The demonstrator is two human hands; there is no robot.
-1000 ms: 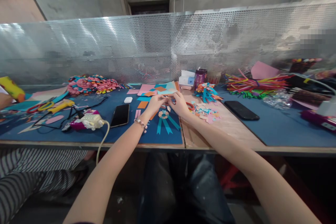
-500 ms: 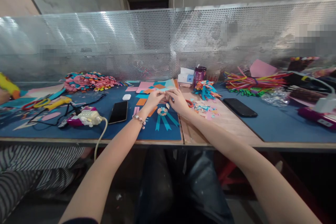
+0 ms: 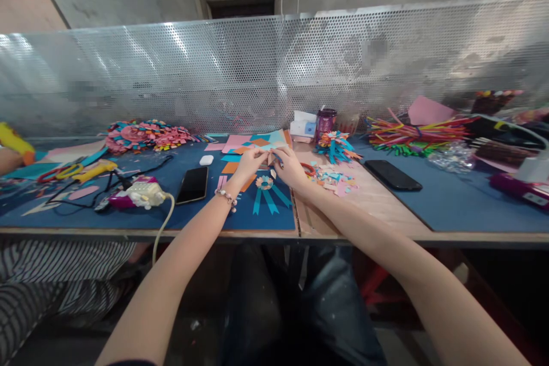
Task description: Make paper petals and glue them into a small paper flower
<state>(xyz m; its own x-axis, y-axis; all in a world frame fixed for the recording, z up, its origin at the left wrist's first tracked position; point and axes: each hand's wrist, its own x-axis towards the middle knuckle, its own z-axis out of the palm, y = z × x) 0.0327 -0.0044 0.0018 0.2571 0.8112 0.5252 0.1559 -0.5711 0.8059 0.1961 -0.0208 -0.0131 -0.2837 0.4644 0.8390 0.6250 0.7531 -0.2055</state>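
My left hand (image 3: pixel 251 163) and my right hand (image 3: pixel 287 164) meet over the middle of the table with fingers closed. Between the fingertips they pinch a small piece of paper, mostly hidden by the fingers. Just below the hands, a pale scrap (image 3: pixel 273 173) shows. Nearer to me lies a paper flower (image 3: pixel 265 183) with an orange scalloped rim, and blue paper ribbon strips (image 3: pixel 268 201) fan out under it. Behind the hands are orange, blue and pink paper sheets (image 3: pixel 240 142). Red-handled scissors (image 3: pixel 307 169) lie partly hidden by my right hand.
Phones (image 3: pixel 193 185) (image 3: pixel 392 175) lie on both sides. A power strip (image 3: pixel 141 193) with a cable sits at left. Paper scraps (image 3: pixel 337 178), a blue-orange paper bundle (image 3: pixel 337 147), a purple cup (image 3: pixel 327 121) and coloured sticks (image 3: pixel 420 128) are at right. Another person's hand (image 3: pixel 9 160) shows far left.
Both hands stay close together in nearly the same place, with only slight finger movement. The whole view has shifted a little.
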